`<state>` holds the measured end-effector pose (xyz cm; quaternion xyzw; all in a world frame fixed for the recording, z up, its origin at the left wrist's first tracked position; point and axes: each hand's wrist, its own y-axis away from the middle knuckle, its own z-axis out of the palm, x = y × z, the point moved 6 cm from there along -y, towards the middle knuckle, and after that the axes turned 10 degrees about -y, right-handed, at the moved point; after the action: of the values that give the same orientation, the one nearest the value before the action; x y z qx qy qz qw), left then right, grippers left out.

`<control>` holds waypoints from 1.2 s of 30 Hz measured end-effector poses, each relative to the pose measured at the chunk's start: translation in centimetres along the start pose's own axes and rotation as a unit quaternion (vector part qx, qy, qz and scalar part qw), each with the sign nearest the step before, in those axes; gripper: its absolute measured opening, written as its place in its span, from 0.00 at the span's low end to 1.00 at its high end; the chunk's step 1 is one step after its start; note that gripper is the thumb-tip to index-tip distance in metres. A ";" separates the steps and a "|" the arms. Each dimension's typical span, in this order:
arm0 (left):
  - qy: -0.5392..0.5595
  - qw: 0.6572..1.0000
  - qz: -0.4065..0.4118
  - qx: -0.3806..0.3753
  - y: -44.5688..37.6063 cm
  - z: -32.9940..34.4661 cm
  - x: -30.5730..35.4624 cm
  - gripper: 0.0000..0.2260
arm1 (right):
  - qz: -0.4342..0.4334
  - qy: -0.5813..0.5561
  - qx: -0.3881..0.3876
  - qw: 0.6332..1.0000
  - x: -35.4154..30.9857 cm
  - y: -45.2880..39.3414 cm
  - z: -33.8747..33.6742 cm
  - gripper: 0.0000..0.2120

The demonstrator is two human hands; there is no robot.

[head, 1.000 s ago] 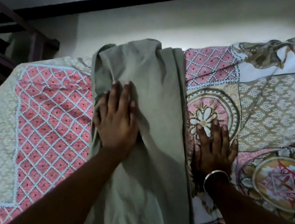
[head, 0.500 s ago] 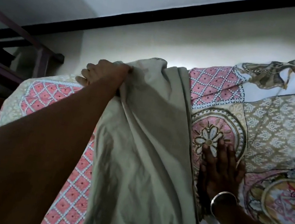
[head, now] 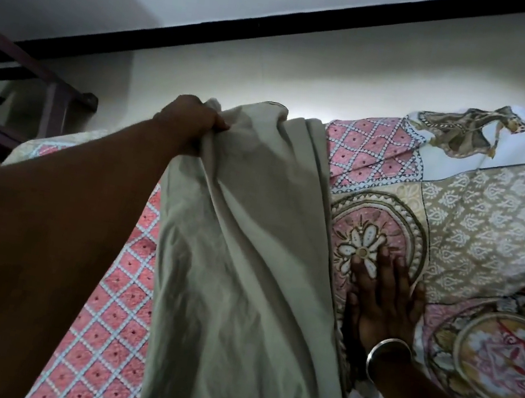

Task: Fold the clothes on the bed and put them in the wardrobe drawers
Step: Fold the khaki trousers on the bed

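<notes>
Fingers (head: pixel 213 121) of the left hand (head: pixel 187 120) bunch the far end of the beige garment (head: pixel 243 265) at the bed's (head: pixel 480 214) far edge, the right hand (head: pixel 382 305) flat alongside (soft, light cloth, probably best gripped at corners).

A patchwork-print bedsheet (head: pixel 480 214) in pink, beige and white covers the bed. Behind it stands a pale wall (head: pixel 359 86) with a dark band; at left, possibly a dark wooden frame (head: pixel 55 101).
</notes>
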<state>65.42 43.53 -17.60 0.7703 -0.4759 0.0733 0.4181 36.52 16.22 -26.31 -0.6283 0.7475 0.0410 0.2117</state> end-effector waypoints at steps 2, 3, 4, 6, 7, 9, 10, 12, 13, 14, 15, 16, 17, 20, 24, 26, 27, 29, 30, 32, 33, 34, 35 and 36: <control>-0.030 0.999 0.033 0.017 0.0 -0.2 0.5 0.11 | -0.003 0.000 0.002 1.000 0.1 0.0 0.1 0.28; -0.035 0.999 0.034 0.017 0.2 0.0 0.7 0.13 | -0.002 -0.002 0.001 1.000 0.1 0.1 0.1 0.28; -0.041 0.999 0.027 0.024 0.1 -0.1 0.8 0.13 | -0.002 -0.002 0.001 1.000 0.1 0.1 0.2 0.28; -0.027 1.000 -0.004 0.008 -0.3 0.2 0.4 0.12 | -0.001 -0.001 -0.005 1.000 0.1 0.1 0.1 0.27; -0.008 0.999 -0.019 -0.036 -0.4 0.7 0.2 0.16 | -0.001 0.001 -0.008 1.000 0.1 0.0 0.1 0.25; 0.003 0.995 -0.040 -0.094 -0.4 1.5 -0.2 0.21 | -0.001 0.004 -0.014 1.000 0.2 0.0 0.2 0.23; 0.002 0.995 -0.050 -0.089 -0.8 1.7 -0.4 0.21 | -0.002 0.005 -0.016 1.000 0.3 0.0 0.3 0.24; -0.003 0.998 -0.051 -0.048 -1.8 1.6 -0.6 0.19 | -0.004 0.007 -0.017 1.000 0.4 0.0 0.4 0.25; -0.020 0.999 -0.042 -0.028 -2.1 1.5 -0.4 0.16 | -0.006 0.009 -0.015 1.000 0.4 0.0 0.4 0.24; -0.036 0.999 -0.031 -0.007 -2.3 1.3 -0.2 0.14 | -0.007 0.010 -0.013 1.000 0.4 0.1 0.5 0.24; -0.048 0.999 -0.013 0.013 -2.6 1.0 0.3 0.13 | -0.007 0.010 -0.012 1.000 0.5 0.1 0.5 0.25; -0.053 0.998 -0.004 0.021 -2.8 0.8 0.6 0.15 | -0.006 0.008 -0.009 1.000 0.5 0.1 0.4 0.27; -0.051 0.998 0.006 0.024 -2.9 0.7 1.1 0.16 | -0.007 0.008 -0.007 1.000 0.5 0.1 0.4 0.28; -0.064 0.997 0.044 0.017 -2.6 0.1 2.5 0.18 | -0.008 0.011 -0.015 1.000 0.5 0.2 0.6 0.25; -0.045 0.999 0.019 0.024 -2.1 -0.9 2.7 0.24 | 0.001 0.000 -0.019 1.000 0.6 0.2 0.6 0.25; -0.008 1.000 0.005 0.010 -2.1 -1.2 2.6 0.26 | -0.003 0.001 -0.009 1.000 0.4 0.2 0.5 0.27; 0.028 1.000 0.010 0.007 -1.9 -1.3 2.8 0.26 | -0.004 0.000 -0.006 1.000 0.4 0.1 0.4 0.28; 0.101 0.994 0.035 0.007 -1.1 -1.5 3.3 0.22 | -0.003 -0.005 -0.004 1.000 0.4 0.1 0.4 0.28; 0.129 0.990 0.052 0.006 -0.8 -1.7 3.6 0.21 | -0.004 -0.010 -0.003 1.000 0.4 0.2 0.4 0.27; 0.184 0.979 0.091 0.013 0.8 -2.0 4.2 0.18 | -0.004 -0.019 0.001 1.000 0.3 0.3 0.5 0.26; 0.211 0.970 0.117 0.027 2.0 -2.3 4.4 0.16 | -0.004 -0.020 -0.001 1.000 0.3 0.4 0.4 0.26; 0.230 0.960 0.151 0.049 3.5 -2.8 4.5 0.14 | -0.004 -0.020 0.000 1.000 0.2 0.4 0.4 0.26; 0.241 0.950 0.185 0.073 5.1 -3.2 4.5 0.14 | -0.005 -0.019 -0.002 1.000 0.1 0.3 0.4 0.25; 0.248 0.940 0.216 0.089 6.8 -3.2 4.5 0.16 | -0.003 -0.019 -0.002 1.000 0.2 0.2 0.4 0.25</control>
<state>63.32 41.47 -9.34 0.6402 -0.5040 0.3923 0.4269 36.43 16.20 -26.74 -0.6297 0.7417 0.0539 0.2246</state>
